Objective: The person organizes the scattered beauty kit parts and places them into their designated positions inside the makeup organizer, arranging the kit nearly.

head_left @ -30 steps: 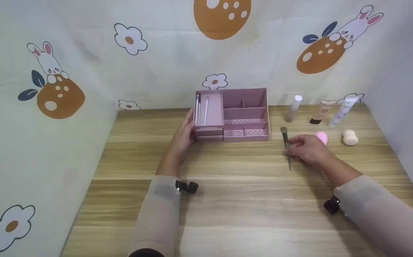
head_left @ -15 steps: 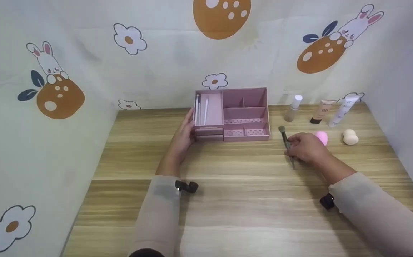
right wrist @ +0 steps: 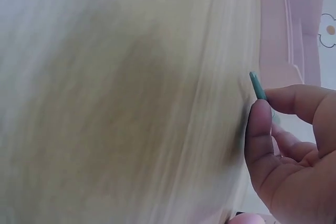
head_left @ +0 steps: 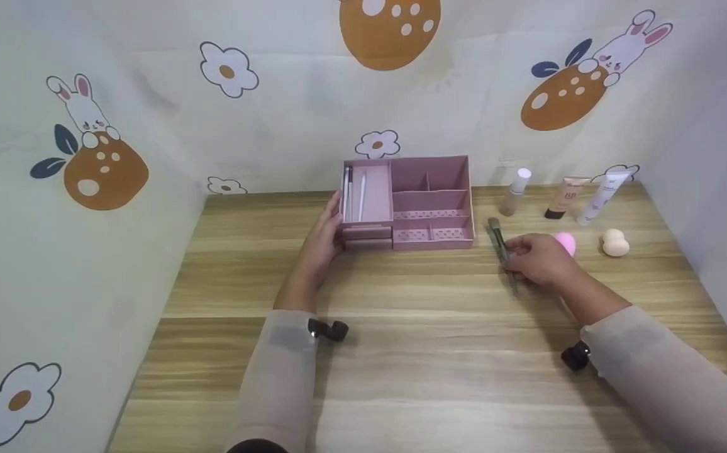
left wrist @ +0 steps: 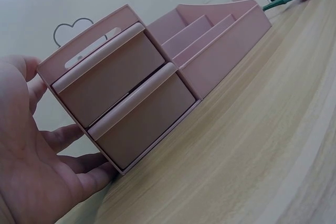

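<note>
My right hand (head_left: 543,259) pinches a green makeup brush (head_left: 497,236) by its handle between thumb and fingertips, close over the table. The brush's dark bristle end points toward the back wall; its tapered handle end (right wrist: 256,85) shows in the right wrist view. A pink makeup organizer (head_left: 434,244) stands against the back wall. My left hand (head_left: 321,245) rests along its left side, fingers fairly straight against the side panel, beside the two small drawers (left wrist: 142,100). Slim white-handled brushes (head_left: 363,195) lie in the organizer's top left tray.
Right of the organizer stand a white-capped bottle (head_left: 516,192), a beige tube (head_left: 566,198) and a white tube (head_left: 604,198). A pink makeup sponge (head_left: 566,243) sits partly behind my right hand, with a beige sponge (head_left: 615,243) farther right. Patterned cloth walls (head_left: 294,126) enclose the wooden table (head_left: 426,352).
My right hand has shifted slightly, and the brush has tilted, its bristle end moving left and toward the back wall. My left hand and the organizer have stayed in place.
</note>
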A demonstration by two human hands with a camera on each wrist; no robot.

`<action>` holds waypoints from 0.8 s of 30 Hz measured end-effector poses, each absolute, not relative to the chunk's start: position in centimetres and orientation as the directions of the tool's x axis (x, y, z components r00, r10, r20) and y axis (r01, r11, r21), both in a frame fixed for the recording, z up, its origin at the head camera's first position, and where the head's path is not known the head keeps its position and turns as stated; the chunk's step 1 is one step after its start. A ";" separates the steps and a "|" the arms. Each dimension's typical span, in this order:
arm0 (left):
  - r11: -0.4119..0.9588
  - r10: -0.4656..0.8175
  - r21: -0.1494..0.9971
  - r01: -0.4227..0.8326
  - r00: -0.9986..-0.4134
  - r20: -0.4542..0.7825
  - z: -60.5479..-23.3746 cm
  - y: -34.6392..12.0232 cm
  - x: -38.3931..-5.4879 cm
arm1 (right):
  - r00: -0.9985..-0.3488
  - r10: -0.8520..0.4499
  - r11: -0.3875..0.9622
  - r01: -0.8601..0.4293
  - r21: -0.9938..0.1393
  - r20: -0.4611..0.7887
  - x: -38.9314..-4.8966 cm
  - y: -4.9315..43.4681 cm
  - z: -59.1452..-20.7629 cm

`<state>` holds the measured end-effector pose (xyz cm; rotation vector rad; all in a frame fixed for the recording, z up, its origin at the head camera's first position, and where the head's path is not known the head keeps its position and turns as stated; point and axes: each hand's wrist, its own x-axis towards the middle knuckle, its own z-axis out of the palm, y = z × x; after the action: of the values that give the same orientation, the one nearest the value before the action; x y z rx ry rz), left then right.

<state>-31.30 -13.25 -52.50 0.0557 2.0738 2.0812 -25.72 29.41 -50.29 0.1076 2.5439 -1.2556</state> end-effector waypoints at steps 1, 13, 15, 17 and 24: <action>0.006 0.170 0.993 -0.114 -0.979 -0.114 -52.5 -13.3 -31.3 | -0.951 -0.064 0.605 0.205 -0.769 -0.303 -25.7 29.4 -50.2; 0.005 0.164 0.992 -0.128 -0.978 -0.127 -52.4 -13.3 -31.1 | -0.969 -0.040 0.557 0.180 -0.811 -0.243 -25.6 28.2 -48.0; 0.004 0.162 0.991 -0.132 -0.978 -0.131 -52.4 -13.3 -31.1 | -0.974 -0.042 0.548 0.163 -0.820 -0.222 -25.6 27.9 -47.6; 0.008 0.159 0.991 -0.134 -0.978 -0.134 -52.4 -13.3 -31.1 | -0.979 -0.045 0.558 0.139 -0.818 -0.197 -25.7 27.6 -47.2; 0.024 0.155 0.991 -0.133 -0.979 -0.135 -52.3 -13.3 -31.2 | -0.984 -0.071 0.526 0.105 -0.844 -0.166 -25.9 25.5 -46.0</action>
<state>-31.16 -13.25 -52.33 0.0227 2.0894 2.0613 -25.94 25.51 -45.98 0.0291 2.5832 -1.4478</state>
